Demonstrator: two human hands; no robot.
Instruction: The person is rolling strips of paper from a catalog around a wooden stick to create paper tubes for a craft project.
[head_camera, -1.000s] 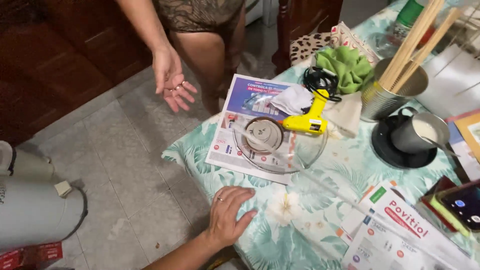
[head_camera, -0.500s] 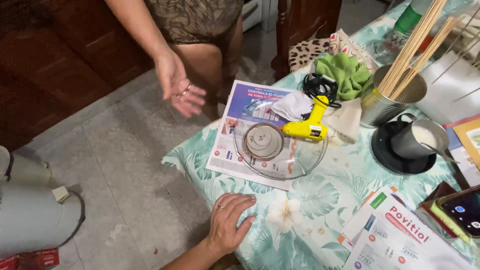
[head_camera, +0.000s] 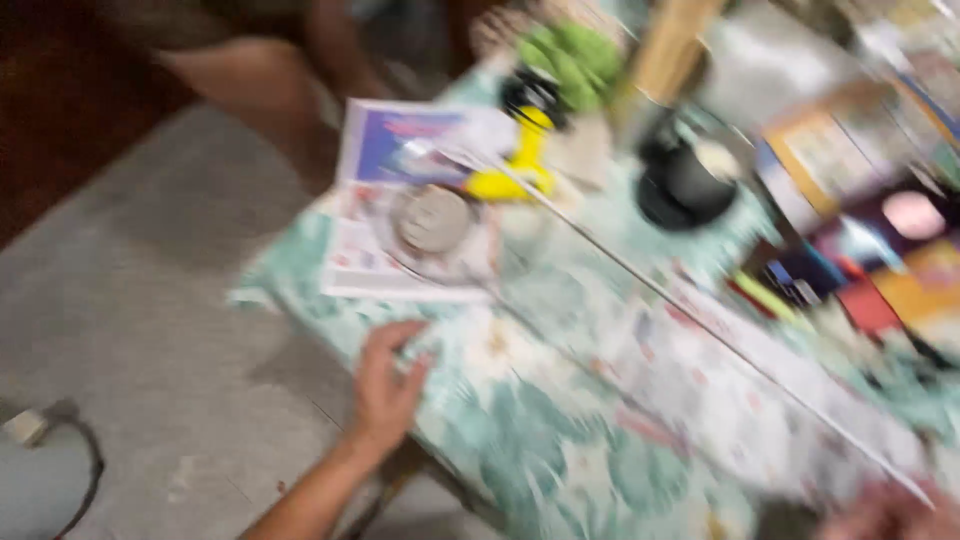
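While the view is smeared with motion blur, I can make out my left hand resting flat on the near edge of the surface with the green leaf-patterned cloth, fingers loosely spread and gripping nothing. My right hand sits at the lower right corner; I cannot tell its grip for certain, though a long thin pale stick ends right at it and runs diagonally up toward the yellow glue gun. I judge the stick needs a steady hold near its end and a slow swing, since beyond it stand a black mug and a green cloth bundle.
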